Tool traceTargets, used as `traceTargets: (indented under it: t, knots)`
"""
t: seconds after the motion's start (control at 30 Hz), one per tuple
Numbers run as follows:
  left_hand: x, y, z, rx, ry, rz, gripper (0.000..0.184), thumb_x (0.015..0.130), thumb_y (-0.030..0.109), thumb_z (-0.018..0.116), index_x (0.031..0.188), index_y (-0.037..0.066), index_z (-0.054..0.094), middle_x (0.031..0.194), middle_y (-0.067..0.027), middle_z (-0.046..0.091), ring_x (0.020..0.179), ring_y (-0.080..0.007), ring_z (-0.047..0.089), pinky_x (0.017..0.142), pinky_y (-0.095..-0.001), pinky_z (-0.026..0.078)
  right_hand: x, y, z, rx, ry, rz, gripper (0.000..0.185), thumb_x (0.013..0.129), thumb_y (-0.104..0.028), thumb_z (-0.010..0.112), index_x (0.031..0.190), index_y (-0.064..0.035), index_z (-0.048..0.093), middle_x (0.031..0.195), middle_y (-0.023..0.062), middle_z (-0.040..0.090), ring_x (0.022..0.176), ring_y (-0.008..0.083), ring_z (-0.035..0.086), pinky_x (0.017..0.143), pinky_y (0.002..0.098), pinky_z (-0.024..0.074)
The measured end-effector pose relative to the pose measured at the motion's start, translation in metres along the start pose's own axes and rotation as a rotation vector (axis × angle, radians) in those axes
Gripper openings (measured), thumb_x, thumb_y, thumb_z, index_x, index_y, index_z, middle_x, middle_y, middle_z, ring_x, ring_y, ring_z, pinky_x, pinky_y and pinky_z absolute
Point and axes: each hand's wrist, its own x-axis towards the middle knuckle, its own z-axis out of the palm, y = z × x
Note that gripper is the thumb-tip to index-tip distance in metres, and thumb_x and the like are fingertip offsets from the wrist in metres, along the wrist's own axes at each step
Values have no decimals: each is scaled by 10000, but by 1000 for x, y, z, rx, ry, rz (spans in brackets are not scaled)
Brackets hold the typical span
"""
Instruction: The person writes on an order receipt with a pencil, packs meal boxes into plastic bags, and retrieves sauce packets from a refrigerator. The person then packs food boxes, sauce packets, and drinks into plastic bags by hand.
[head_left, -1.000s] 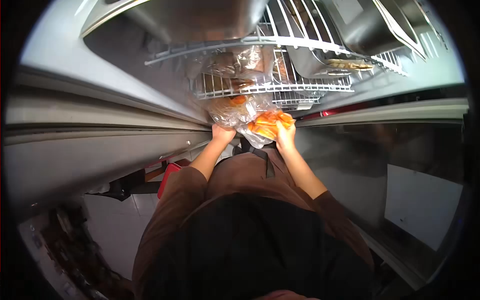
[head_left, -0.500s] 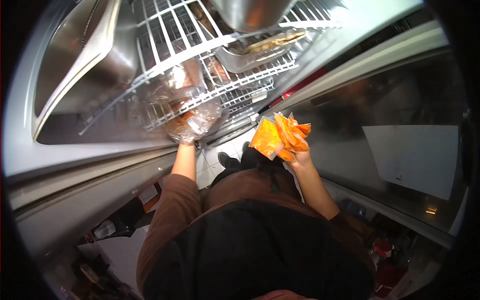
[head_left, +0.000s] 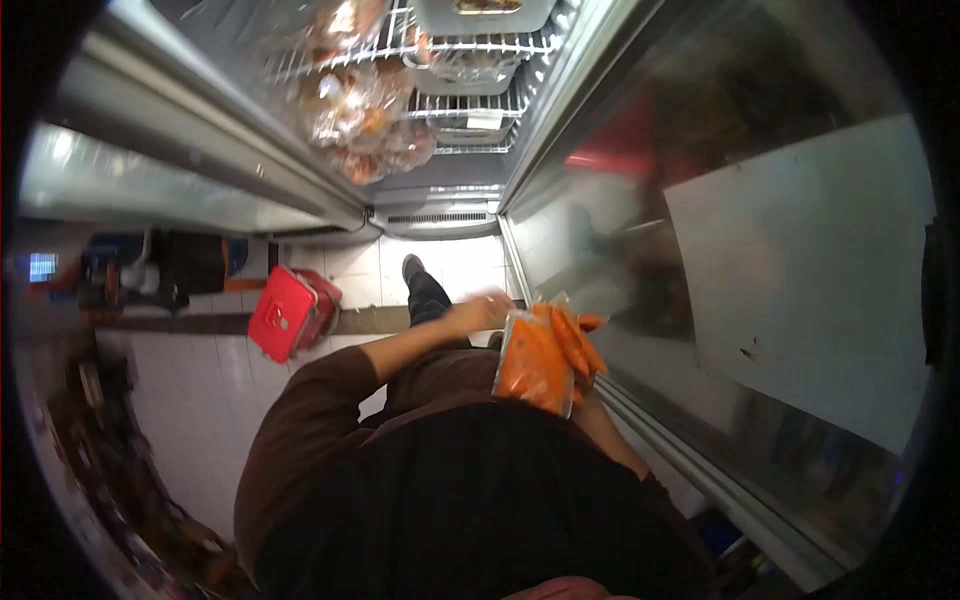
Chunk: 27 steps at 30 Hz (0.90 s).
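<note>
Packets [head_left: 540,362] in right hand [head_left: 589,396]; left hand [head_left: 480,313] near.

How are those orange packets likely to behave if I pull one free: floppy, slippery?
The orange packets may slide against each other, since they look glossy and plastic-wrapped. They'll probably bend a little, being thin and flat, though whether they're soft or frozen inside doesn't show. The bunch could splay, as its edges are fanned apart.

The right hand [head_left: 588,400] held clear, orange-filled packets [head_left: 538,362]; the left hand [head_left: 480,313], blurred, was just beside them. A red box [head_left: 284,313] stood on the floor [head_left: 205,400]. Bagged goods [head_left: 350,105] lay in a refrigerator [head_left: 437,227].
</note>
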Motion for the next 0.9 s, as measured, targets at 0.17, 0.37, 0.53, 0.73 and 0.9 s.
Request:
traceTargets:
  t: [0.17, 0.37, 0.53, 0.73, 0.9]
  knots:
    - [42, 98, 130, 570, 98, 212, 402, 1009, 356, 547, 1331, 122, 602, 1189, -120, 678, 1063, -261, 661, 924, -387, 515, -108, -30, -28, 41, 56, 73, 587, 919, -194, 715, 1434, -73, 462, 1306, 88, 589, 1220, 250, 583, 1098, 434, 450]
    - [58, 114, 168, 674, 218, 141, 404, 1001, 340, 548, 1333, 115, 600, 1180, -138, 674, 1051, -279, 660, 907, -399, 518, -192, -58, -30, 15, 89, 120, 581, 917, -197, 720, 1428, -74, 472, 1310, 84, 587, 1224, 252, 577, 1096, 434, 447]
    - [51, 119, 182, 686, 227, 168, 406, 994, 326, 550, 1334, 109, 598, 1173, -154, 671, 1041, -295, 659, 892, -409, 521, -210, -43, -21, 5, 75, 159, 576, 916, -199, 724, 1422, -76, 480, 1313, 81, 585, 1227, 254, 573, 1094, 434, 445]
    - [32, 112, 190, 710, 191, 242, 410, 986, 310, 551, 1336, 102, 595, 1164, -172, 667, 1028, -313, 657, 875, -421, 524, -220, 22, -14, 5, 43, 194, 569, 914, -202, 728, 1416, -77, 490, 1317, 77, 583, 1230, 257, 568, 1092, 434, 442]
    - [-41, 87, 191, 725, 188, 289, 413, 979, 296, 552, 1338, 96, 593, 1157, -187, 664, 1018, -328, 657, 860, -431, 526, -214, 120, -10, 197, 6, 296, 564, 913, -204, 732, 1410, -78, 498, 1321, 74, 581, 1233, 259, 563, 1090, 434, 439]
